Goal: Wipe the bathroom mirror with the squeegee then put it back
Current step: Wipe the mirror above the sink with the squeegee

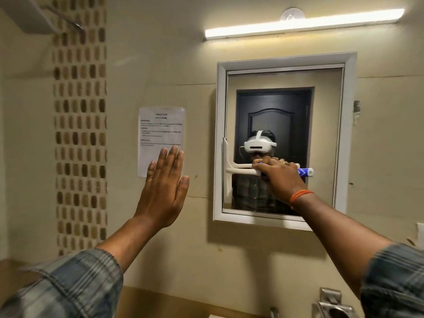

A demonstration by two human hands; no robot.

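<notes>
A white-framed mirror (pixel 325 134) hangs on the beige wall at the right. My right hand (pixel 280 180) grips the handle of a white squeegee (pixel 231 171) with a blue-patterned end. Its blade stands upright against the glass at the mirror's left edge, and the handle points right. My left hand (pixel 165 187) is raised with straight fingers in front of the wall, left of the mirror, holding nothing. The mirror reflects a person wearing a white headset and a dark door behind them.
A printed paper sheet (pixel 160 131) is stuck on the wall behind my left hand. A strip of brown mosaic tiles (pixel 80 134) runs down the wall at the left. A tube light (pixel 302 25) glows above the mirror. Metal fittings (pixel 332 305) sit at the bottom right.
</notes>
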